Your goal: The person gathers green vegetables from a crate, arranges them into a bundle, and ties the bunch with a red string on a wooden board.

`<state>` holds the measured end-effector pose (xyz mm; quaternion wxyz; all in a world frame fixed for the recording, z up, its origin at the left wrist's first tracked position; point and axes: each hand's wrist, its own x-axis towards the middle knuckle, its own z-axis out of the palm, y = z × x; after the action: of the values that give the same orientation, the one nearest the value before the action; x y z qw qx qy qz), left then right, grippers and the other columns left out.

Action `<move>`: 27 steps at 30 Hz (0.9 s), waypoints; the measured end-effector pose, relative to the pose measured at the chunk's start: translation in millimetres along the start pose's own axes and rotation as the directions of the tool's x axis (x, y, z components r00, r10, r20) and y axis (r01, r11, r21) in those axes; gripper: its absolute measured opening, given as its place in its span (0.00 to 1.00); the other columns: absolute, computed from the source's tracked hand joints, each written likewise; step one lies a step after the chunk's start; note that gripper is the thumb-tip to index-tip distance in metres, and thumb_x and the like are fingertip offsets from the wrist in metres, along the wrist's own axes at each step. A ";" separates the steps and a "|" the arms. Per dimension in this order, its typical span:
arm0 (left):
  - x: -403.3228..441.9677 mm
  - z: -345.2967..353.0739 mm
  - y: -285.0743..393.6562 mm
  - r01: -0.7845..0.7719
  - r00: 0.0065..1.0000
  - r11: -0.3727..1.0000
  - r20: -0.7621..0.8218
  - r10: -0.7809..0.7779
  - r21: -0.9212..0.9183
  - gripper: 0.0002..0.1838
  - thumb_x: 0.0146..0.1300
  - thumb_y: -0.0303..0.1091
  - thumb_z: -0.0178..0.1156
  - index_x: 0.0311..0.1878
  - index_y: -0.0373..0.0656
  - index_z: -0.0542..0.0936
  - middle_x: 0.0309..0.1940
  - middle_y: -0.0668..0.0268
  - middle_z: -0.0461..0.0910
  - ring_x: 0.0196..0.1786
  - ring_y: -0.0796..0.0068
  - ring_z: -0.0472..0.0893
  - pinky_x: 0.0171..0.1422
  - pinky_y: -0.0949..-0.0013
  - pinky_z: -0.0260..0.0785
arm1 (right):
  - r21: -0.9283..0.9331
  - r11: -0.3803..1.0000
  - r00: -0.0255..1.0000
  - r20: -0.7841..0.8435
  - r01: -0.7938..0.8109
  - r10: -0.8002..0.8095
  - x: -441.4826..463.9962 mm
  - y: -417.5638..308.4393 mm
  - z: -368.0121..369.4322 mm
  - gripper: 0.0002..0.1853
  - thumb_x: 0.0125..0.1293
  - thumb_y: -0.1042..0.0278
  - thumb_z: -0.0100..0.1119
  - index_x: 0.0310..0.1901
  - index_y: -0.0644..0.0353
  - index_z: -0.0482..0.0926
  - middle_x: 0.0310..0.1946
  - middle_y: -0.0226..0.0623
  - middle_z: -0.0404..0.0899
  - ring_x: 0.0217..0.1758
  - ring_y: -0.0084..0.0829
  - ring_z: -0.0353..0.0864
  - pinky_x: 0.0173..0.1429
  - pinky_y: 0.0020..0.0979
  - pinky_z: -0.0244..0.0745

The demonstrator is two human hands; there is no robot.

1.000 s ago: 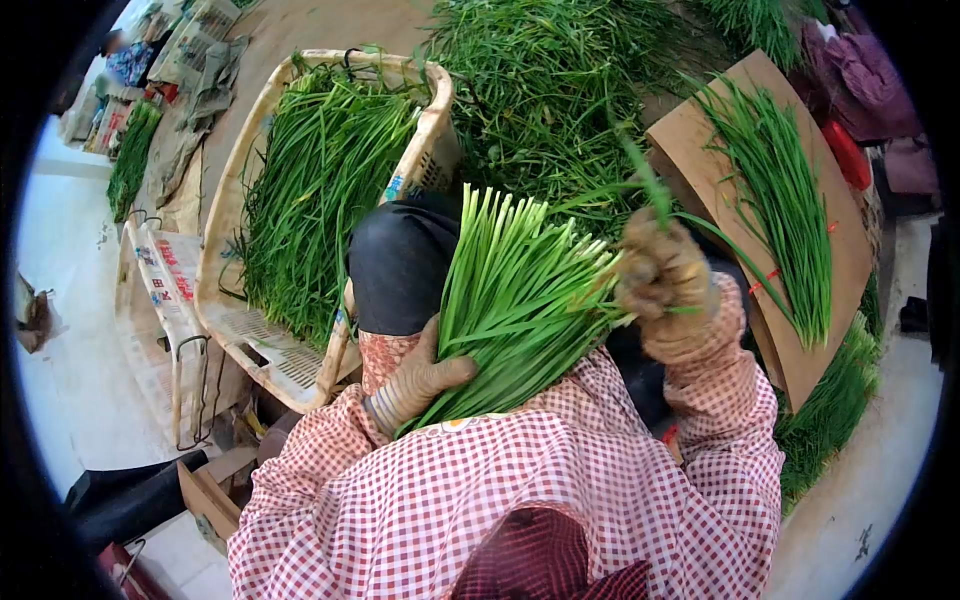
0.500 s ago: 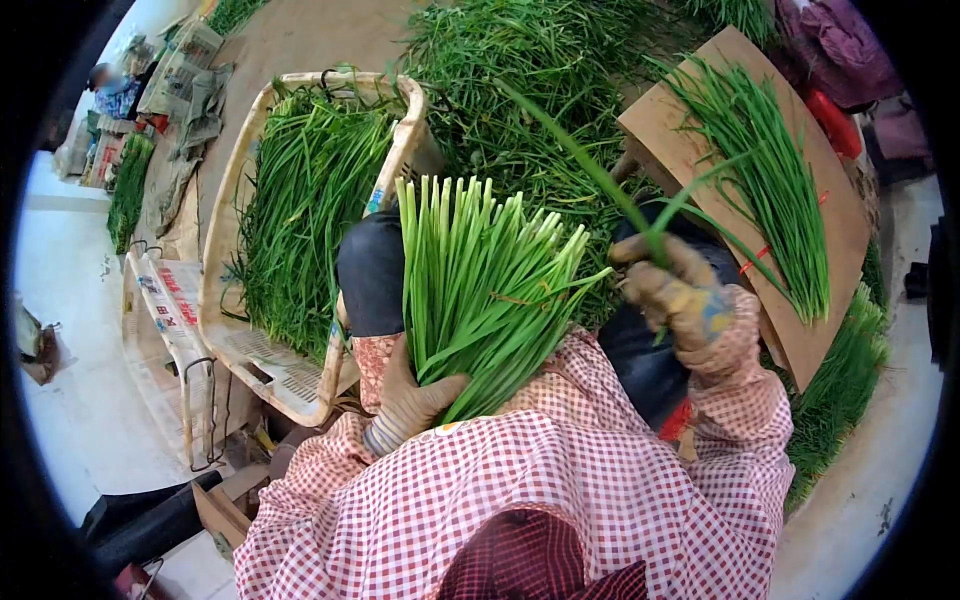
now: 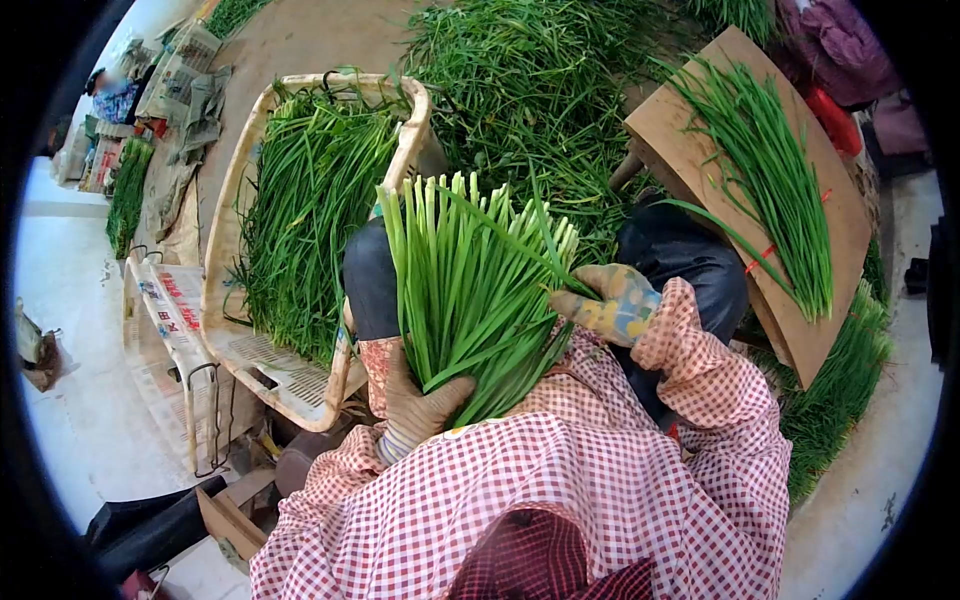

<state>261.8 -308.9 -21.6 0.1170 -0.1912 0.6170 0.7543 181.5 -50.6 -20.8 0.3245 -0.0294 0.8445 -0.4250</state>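
Observation:
My gloved left hand [image 3: 425, 405] is wrapped round the lower part of a thick bunch of garlic chives [image 3: 475, 290], whose pale cut ends point up and away from me. At the bunch's right side, my gloved right hand [image 3: 605, 303] pinches a few loose chive leaves [image 3: 510, 235] that slant up to the left across the pale ends. The bunch rests over my lap, between my knees in dark coverings. How many leaves are in the right fingers I cannot tell.
To the left stands a cream plastic crate [image 3: 215, 250] filled with chives. A board [image 3: 740, 200] at the right bears chives tied with red bands. Loose greens [image 3: 530, 90] cover the floor ahead. Another person [image 3: 115, 95] is at the far left.
My right hand has come down and left to the bunch, bringing the leaves that were raised at the right. My left hand still holds the bunch, now shifted slightly.

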 end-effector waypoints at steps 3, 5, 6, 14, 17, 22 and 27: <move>0.9 -1.6 3.0 -0.018 1.000 0.997 0.007 0.018 0.073 0.42 0.42 0.22 0.71 0.64 0.37 0.62 0.55 0.56 0.74 0.55 0.64 0.76 0.60 0.63 0.70 | -0.069 0.995 0.985 -0.151 0.071 -0.081 2.1 -11.1 4.6 0.22 0.59 0.52 0.61 0.48 0.62 0.79 0.33 0.43 0.81 0.37 0.35 0.80 0.44 0.35 0.73; 2.5 -2.8 4.3 -0.027 1.000 0.989 0.004 0.026 0.142 0.43 0.42 0.22 0.71 0.64 0.36 0.62 0.55 0.56 0.73 0.55 0.64 0.76 0.60 0.64 0.70 | -0.117 0.986 0.967 -0.210 0.121 -0.144 3.9 -19.2 3.4 0.23 0.57 0.52 0.63 0.48 0.62 0.79 0.34 0.44 0.82 0.39 0.37 0.81 0.45 0.35 0.73; 2.3 -3.2 4.2 -0.018 1.000 0.993 0.004 0.018 0.114 0.43 0.42 0.22 0.71 0.64 0.36 0.61 0.55 0.55 0.73 0.55 0.64 0.75 0.60 0.64 0.69 | -0.155 0.986 0.974 -0.209 0.056 -0.088 4.7 -21.9 3.4 0.24 0.56 0.52 0.64 0.49 0.62 0.78 0.35 0.45 0.82 0.40 0.39 0.81 0.46 0.35 0.74; 3.4 -6.3 -0.8 -0.033 0.999 0.998 0.033 0.031 0.048 0.43 0.43 0.22 0.71 0.65 0.36 0.61 0.55 0.56 0.73 0.55 0.63 0.75 0.61 0.64 0.69 | -0.043 0.999 0.999 -0.040 -0.017 0.015 23.6 -7.5 7.9 0.19 0.55 0.56 0.61 0.44 0.61 0.80 0.34 0.41 0.81 0.37 0.33 0.81 0.44 0.32 0.73; 3.4 -6.5 0.4 -0.028 0.999 1.000 0.040 0.028 -0.008 0.43 0.43 0.22 0.70 0.65 0.37 0.61 0.55 0.56 0.74 0.55 0.64 0.75 0.61 0.63 0.69 | -0.098 0.993 0.997 -0.015 -0.071 0.070 25.6 -17.6 10.6 0.19 0.56 0.55 0.60 0.43 0.61 0.80 0.33 0.40 0.82 0.37 0.33 0.81 0.44 0.33 0.73; 9.9 -20.3 -6.9 0.071 0.997 0.995 0.014 -0.072 0.069 0.44 0.41 0.26 0.73 0.64 0.36 0.62 0.54 0.56 0.74 0.54 0.63 0.76 0.60 0.64 0.69 | 0.083 0.997 0.993 -0.115 0.006 0.004 14.7 -29.1 17.6 0.17 0.57 0.58 0.59 0.42 0.62 0.81 0.30 0.43 0.81 0.33 0.32 0.81 0.41 0.34 0.74; 15.8 -14.0 3.3 0.094 0.993 0.995 0.074 -0.097 0.043 0.45 0.41 0.29 0.75 0.63 0.36 0.63 0.54 0.56 0.74 0.54 0.63 0.75 0.61 0.64 0.68 | 0.254 0.960 0.993 -0.027 0.118 -0.115 -5.1 -46.9 36.4 0.16 0.55 0.60 0.62 0.39 0.65 0.81 0.29 0.42 0.81 0.28 0.31 0.80 0.36 0.32 0.75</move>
<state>248.3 -324.2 -27.8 0.1801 -0.1896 0.6171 0.7421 195.8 -104.2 0.9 0.2951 -0.0347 0.7815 -0.5485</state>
